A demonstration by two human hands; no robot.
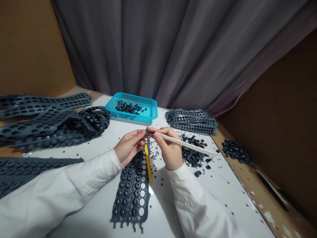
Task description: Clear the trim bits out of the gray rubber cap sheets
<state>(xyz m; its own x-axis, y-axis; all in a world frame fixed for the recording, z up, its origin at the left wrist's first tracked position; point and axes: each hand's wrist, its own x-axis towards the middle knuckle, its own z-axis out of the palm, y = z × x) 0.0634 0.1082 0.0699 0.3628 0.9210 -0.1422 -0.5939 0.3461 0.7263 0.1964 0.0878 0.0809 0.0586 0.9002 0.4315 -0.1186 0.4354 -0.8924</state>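
Observation:
My left hand (131, 145) pinches a small dark rubber piece (147, 133) between thumb and fingertips. In my right hand (170, 148) is a slim white stick-like tool (187, 144), gripped like a pen, its dark tip at the rubber piece. Whether the tip touches it I cannot tell. Below both hands lies a dark moulded rubber sheet (131, 193) with rows of round ring-shaped pieces and a column of open holes along its right side. A yellow flat tool (148, 163) rests along that side, its upper end near my left fingers.
A blue mesh basket (148, 119) with small dark pieces stands at the back. Loose dark pieces (194, 153) are heaped right of my right hand. Perforated rubber sheets (190, 121) lie back right, more (49, 120) at left. Small dark bits dot the white tabletop (205, 198).

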